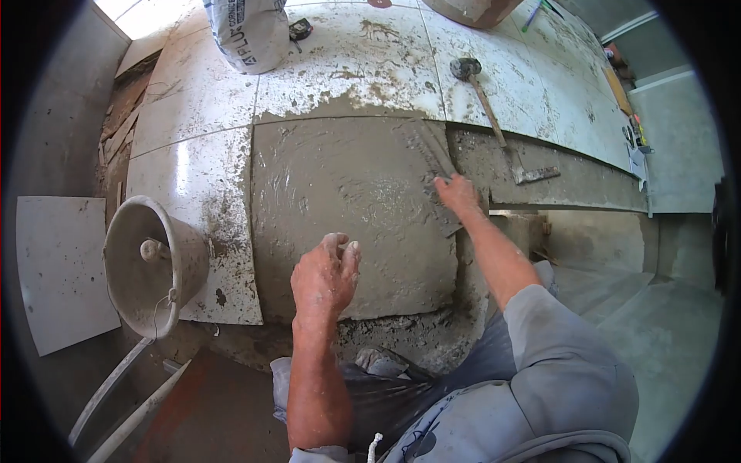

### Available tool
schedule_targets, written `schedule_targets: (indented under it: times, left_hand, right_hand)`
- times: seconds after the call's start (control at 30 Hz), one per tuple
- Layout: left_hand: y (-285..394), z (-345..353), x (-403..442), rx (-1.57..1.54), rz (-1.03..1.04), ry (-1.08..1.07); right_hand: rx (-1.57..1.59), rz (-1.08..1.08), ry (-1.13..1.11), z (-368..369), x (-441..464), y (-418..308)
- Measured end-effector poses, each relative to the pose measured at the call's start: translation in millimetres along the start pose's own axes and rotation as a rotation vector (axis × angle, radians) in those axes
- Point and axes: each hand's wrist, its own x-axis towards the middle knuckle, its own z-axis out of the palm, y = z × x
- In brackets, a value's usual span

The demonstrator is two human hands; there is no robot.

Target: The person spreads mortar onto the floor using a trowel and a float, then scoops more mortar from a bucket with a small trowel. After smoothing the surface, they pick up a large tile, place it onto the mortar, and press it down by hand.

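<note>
My right hand (461,196) is wrapped round the handle of a flat plastering trowel (446,219), whose long blade lies on the right side of a wet grey mortar bed (347,185). Smooth sweeps and a glossy wet patch mark the mortar. My left hand (326,276) hovers above the lower middle of the bed, its fingers loosely curled and nothing seen in them. Right of the trowel, a rubber mallet (466,69) rests on the tiles, its handle reaching toward a small pointing trowel (538,175) on the grey ledge.
White, mortar-spattered tiles (193,100) surround the bed. At the left a dirty bucket (193,251) lies tipped, near a loose tile (62,270). A paper sack (245,35) and tape measure (300,29) are at the back. The floor drops away at the right.
</note>
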Motion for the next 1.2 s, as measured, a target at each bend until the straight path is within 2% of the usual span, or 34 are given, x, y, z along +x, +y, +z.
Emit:
schedule_targets:
  times: [0.13,0.2,0.23,0.27,0.33,0.47,0.53,0.6,0.67,0.7,0.77,0.83,0.9,0.97,1.1,1.2]
  left_hand:
    - [-5,5,-2,0.001,0.038,0.009]
    - [-4,1,-1,-0.053,0.014,0.030]
    - [-6,1,-1,-0.006,0.025,0.032]
    - [-4,-2,1,-0.017,0.033,0.047]
    - [-4,-3,1,-0.031,0.001,0.008]
    - [-4,-2,3,-0.053,-0.011,-0.016]
    - [-3,-4,2,-0.039,-0.008,-0.010]
    - [-7,-5,2,-0.044,-0.003,0.001]
    - [-11,-5,-2,-0.047,-0.004,0.001]
    - [-11,-7,-3,-0.062,-0.006,0.019]
    - [-16,-9,-1,-0.100,-0.024,0.027]
    - [-23,-8,3,-0.135,-0.038,0.034]
    - [-23,-7,4,-0.184,-0.049,0.038]
    - [-22,-9,6,-0.177,-0.069,0.033]
    - [-32,-11,11,-0.199,-0.086,0.069]
    - [-36,-16,11,-0.252,-0.103,0.074]
  right_hand:
    - [0.057,0.052,-0.004,1,-14,34]
    - [0.305,0.292,-0.273,-12,-42,28]
    - [0.319,0.292,-0.250,-6,-63,30]
    - [0.331,0.283,-0.219,-1,-82,34]
    - [0.100,0.023,-0.046,26,-90,49]
    - [0.070,-0.101,-0.183,8,-102,38]
    - [0.152,-0.060,0.022,13,-82,36]
    - [0.332,0.128,-0.084,21,-38,45]
    - [0.405,0.329,-0.243,-22,-43,4]
    - [0.397,0.330,-0.260,-19,-45,-5]
    - [0.374,0.208,-0.284,-6,-46,-23]
    - [0.148,-0.184,-0.076,51,-40,-18]
    - [0.041,-0.530,0.041,80,-66,-37]
    - [-0.068,-0.547,-0.335,54,-114,-67]
    - [-0.195,-0.696,-0.546,57,-185,-29]
    - [-0.314,-0.588,-0.537,40,-196,24]
